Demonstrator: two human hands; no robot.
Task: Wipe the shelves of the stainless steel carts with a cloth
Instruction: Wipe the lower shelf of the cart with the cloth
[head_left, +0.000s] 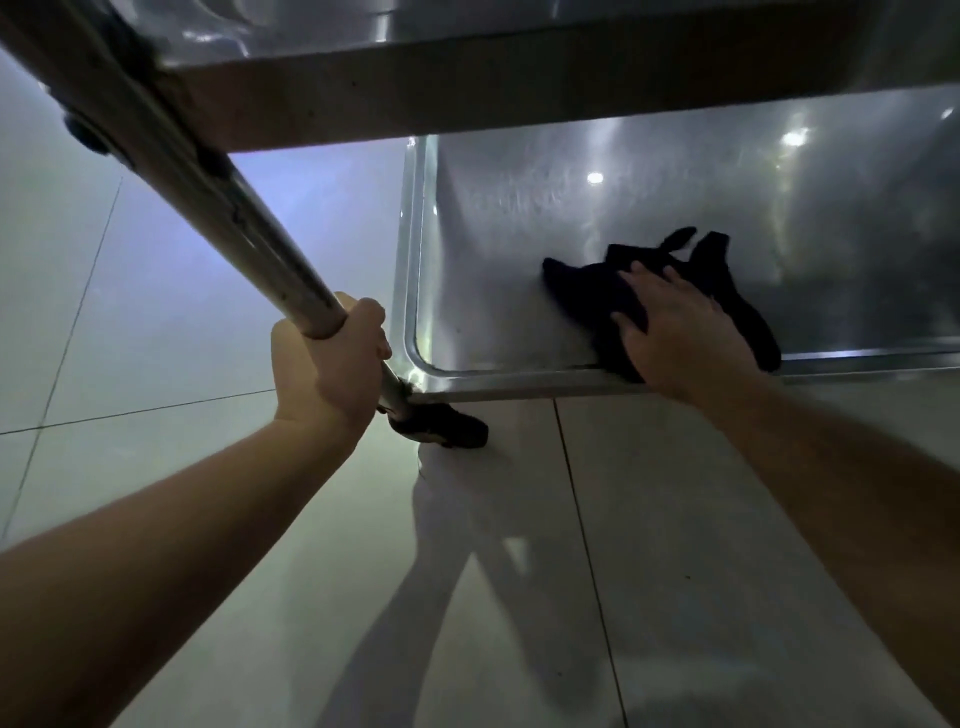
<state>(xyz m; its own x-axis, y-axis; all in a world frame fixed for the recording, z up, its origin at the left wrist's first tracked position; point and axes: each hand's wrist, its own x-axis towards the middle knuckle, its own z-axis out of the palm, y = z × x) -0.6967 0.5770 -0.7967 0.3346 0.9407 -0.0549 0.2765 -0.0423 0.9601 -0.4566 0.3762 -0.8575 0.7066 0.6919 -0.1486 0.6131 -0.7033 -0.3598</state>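
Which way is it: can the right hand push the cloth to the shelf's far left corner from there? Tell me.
Probably yes. The right hand lies flat on the dark cloth near the lower shelf's front rim, and the steel toward that corner looks bare. The upper shelf overhangs, so the arm must stay low.

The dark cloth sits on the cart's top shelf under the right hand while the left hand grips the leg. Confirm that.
Wrong shelf. The head view shows the dark cloth on the lower shelf, under the right hand; the left hand grips the leg.
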